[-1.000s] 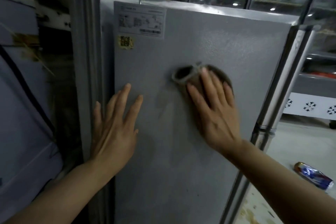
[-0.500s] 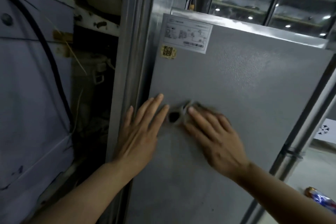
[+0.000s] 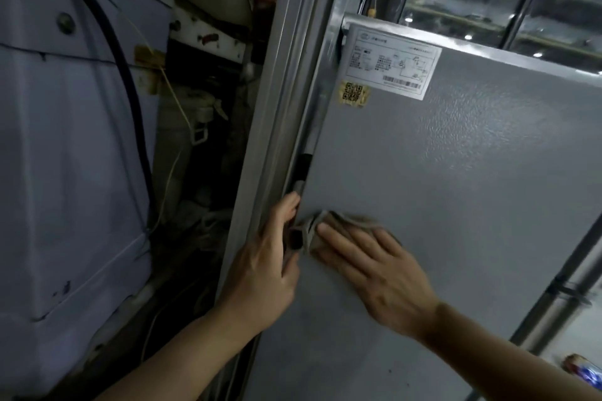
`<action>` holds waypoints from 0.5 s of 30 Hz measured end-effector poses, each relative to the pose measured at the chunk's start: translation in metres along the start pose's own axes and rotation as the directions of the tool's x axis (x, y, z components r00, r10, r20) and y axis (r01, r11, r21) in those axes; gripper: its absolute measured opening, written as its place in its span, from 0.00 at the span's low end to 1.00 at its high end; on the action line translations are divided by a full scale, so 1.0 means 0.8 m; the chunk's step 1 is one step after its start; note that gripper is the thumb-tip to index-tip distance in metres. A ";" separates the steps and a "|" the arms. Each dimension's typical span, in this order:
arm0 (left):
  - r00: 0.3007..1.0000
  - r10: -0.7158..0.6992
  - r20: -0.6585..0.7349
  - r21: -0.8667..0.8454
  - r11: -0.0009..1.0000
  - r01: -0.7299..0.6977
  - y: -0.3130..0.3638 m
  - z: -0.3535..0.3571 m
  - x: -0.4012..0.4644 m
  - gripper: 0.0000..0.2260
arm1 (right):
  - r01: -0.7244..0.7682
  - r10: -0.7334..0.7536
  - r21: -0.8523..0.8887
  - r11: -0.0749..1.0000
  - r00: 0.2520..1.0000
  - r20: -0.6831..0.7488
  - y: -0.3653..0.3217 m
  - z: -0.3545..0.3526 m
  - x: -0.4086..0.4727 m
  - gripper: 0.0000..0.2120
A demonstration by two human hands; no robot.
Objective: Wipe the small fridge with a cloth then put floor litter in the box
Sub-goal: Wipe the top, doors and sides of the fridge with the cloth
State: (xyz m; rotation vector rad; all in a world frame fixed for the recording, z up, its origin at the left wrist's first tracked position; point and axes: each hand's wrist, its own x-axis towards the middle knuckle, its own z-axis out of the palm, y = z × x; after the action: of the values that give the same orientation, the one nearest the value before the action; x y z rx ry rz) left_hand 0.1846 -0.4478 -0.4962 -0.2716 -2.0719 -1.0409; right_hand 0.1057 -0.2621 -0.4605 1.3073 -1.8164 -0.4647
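Note:
The small grey fridge [image 3: 456, 189] fills the right half of the view, its side panel facing me, with a white label and a yellow QR sticker near its top left corner. My right hand [image 3: 374, 273] presses a brownish-grey cloth [image 3: 345, 221] flat against the panel near its left edge, fingers straight. My left hand [image 3: 264, 267] is at the fridge's left edge, fingers curled round that edge and partly hidden behind it. A crushed blue and red wrapper [image 3: 583, 371] lies on the floor at the bottom right.
A metal frame post [image 3: 277, 127] runs up right beside the fridge's left edge. Left of it is a dark gap with wires and clutter, then a pale panel with a black cable [image 3: 127, 81]. Glass shelving with metal bars stands behind the fridge.
My right hand has slid the cloth leftward and down across the panel to its left edge. My left hand has shifted from lying flat on the panel to curling round the edge.

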 end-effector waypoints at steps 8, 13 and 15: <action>0.956 0.007 -0.295 0.111 0.993 0.027 -0.008 -0.012 -0.018 0.33 | -0.272 0.253 -0.022 0.962 0.921 -0.296 0.040 -0.037 0.105 0.23; 0.958 -0.008 -0.285 0.174 0.983 0.059 -0.019 -0.007 -0.030 0.30 | -0.090 0.081 -0.024 0.996 0.962 -0.259 -0.004 0.011 0.070 0.20; 0.964 -0.021 -0.264 0.203 0.976 0.077 -0.022 -0.003 -0.037 0.31 | 0.009 -0.009 0.001 1.000 0.979 -0.204 -0.032 0.035 0.051 0.20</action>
State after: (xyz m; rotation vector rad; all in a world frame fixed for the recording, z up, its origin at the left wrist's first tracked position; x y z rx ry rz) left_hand 0.1970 -0.4566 -0.5274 0.0247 -1.9360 -0.8269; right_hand 0.0942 -0.3136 -0.4784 1.3147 -1.6413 -0.3202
